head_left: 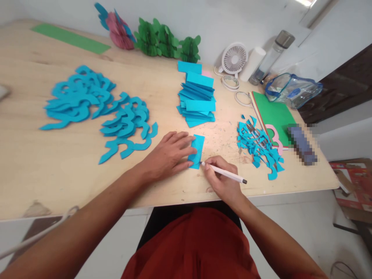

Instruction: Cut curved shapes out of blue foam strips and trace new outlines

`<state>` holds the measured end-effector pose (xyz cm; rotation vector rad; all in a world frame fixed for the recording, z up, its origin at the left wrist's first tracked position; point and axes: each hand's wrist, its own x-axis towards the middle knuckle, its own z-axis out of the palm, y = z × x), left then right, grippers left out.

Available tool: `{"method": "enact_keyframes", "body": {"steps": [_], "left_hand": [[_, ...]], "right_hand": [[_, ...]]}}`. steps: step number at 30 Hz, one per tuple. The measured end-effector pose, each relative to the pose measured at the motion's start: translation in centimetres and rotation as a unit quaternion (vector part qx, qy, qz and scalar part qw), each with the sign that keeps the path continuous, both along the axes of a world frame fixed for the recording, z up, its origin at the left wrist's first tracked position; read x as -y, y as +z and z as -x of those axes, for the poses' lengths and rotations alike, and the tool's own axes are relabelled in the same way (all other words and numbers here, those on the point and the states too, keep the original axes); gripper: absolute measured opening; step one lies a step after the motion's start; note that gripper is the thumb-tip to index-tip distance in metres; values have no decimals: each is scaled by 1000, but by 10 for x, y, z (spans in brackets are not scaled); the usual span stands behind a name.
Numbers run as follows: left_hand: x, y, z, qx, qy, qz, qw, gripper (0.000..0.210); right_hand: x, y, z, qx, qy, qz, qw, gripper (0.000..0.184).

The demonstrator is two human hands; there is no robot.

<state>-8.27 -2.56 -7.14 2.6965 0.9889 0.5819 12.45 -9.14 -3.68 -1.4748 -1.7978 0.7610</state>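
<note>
On the wooden table (162, 97) in front of me lies a small blue paper rectangle (198, 144). My left hand (167, 155) rests flat from the left with its fingers spread, the tips on the paper. A curved line shows faintly on the sheet. My right hand (222, 174) grips a white pen (226, 173) with a dark end, its tip at the paper's lower right edge. Beyond the sheet is a loose stack of blue paper strips (200, 105). Wavy blue cutouts lie to the left in a larger pile (78, 95) and a smaller pile (128, 120).
Blue scraps (255, 141) partly cover scissors on the right, near a pink cutout (274, 135) and green sheets (276, 112). Along the wall stand green paper decorations (159, 38), a pink one (119, 33), a fan (235, 58) and a bottle (271, 56). A clear pouch (299, 91) lies far right.
</note>
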Motion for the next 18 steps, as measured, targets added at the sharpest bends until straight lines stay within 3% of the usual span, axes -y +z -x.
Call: {"method": "enact_keyframes", "body": {"steps": [18], "left_hand": [[1, 1, 0, -2, 0, -3, 1000, 27]], "right_hand": [[-1, 0, 1, -9, -10, -3, 1000, 10]]}}
